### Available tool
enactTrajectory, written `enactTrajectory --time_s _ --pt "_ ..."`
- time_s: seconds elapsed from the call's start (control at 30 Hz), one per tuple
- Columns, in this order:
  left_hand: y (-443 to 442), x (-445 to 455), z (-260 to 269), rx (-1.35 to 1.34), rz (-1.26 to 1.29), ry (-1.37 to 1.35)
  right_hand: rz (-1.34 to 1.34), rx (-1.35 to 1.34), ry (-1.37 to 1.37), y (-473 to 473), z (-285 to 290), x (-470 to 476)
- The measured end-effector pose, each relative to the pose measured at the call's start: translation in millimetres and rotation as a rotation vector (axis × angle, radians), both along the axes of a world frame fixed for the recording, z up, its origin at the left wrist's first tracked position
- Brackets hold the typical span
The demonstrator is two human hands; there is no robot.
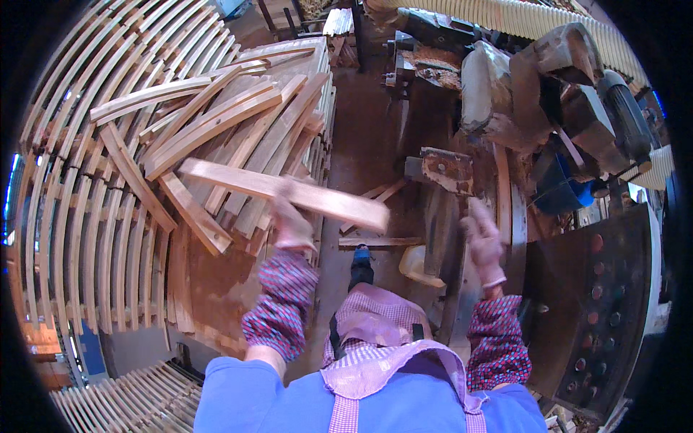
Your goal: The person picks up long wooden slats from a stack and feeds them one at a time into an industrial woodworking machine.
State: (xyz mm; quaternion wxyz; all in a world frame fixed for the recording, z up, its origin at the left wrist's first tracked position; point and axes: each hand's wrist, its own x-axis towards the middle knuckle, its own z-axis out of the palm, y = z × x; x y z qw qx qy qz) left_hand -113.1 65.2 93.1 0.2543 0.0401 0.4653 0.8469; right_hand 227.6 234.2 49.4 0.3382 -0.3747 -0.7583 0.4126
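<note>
My left hand [291, 222], in a pale work glove and slightly blurred, grips a squared wooden bar [346, 203] near its middle. The bar lies crosswise in front of me, its near end past the edge of the wood stack. Loose wooden pieces [216, 132] are heaped under and beyond its far end, several of them curved. To the right, my gloved right hand [483, 241] holds nothing, fingers extended above the machine's long rail [465, 287]. Just beyond those fingertips sits a dust-covered machine block [448, 170].
Slatted wood stacks [81, 216] rise along the left. A control panel with buttons [590, 303] stands at right, below a blue bucket [566, 184] and a motor [625, 113]. A ribbed hose [520, 19] crosses the top. Wood strips [379, 242] and a pale plastic container [419, 265] lie low between.
</note>
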Motion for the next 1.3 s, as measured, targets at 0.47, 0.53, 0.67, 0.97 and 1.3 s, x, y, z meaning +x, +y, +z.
enactTrajectory --time_s 0.47,0.53,0.67,0.97,1.3 --pt "15 204 -47 -0.236 -0.423 -0.187 -0.338 0.037 -0.546 -303 -8 176" --pt "24 206 -49 -0.272 -0.469 -0.189 -0.406 0.212 -0.723 -289 -24 186" --pt "27 207 -58 -0.242 -0.503 -0.169 -0.396 0.454 -1.046 -173 -18 138" --pt "48 205 -54 -0.267 -0.349 -0.097 -0.305 0.167 -0.473 9 -52 89" --pt "61 12 -75 -0.303 -0.244 0.959 -0.159 0.062 -0.477 -217 20 109"
